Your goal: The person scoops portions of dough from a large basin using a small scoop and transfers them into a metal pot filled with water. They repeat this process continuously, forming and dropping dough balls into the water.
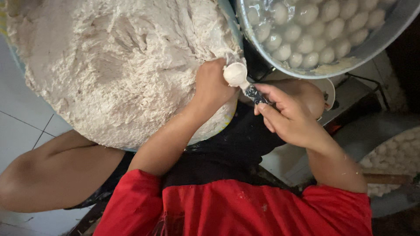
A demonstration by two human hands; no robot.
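A huge mound of pale, rough dough point(118, 65) fills a basin at the upper left. My left hand point(212, 85) is closed at the mound's right edge, squeezing dough up between thumb and finger. My right hand point(288, 116) holds a spoon point(239, 78) by its dark handle; its bowl, carrying a smooth ball of dough, touches the top of my left fist. A metal pot point(372, 46) at the upper right holds water with several pale dough balls point(306, 43) floating in it.
My red shirt and black cloth are at the bottom, my bare knee point(48, 170) at the lower left over white floor tiles point(17, 131). Another heap of pale balls point(393, 153) lies at the right edge. A small dish rim point(329, 89) shows under the pot.
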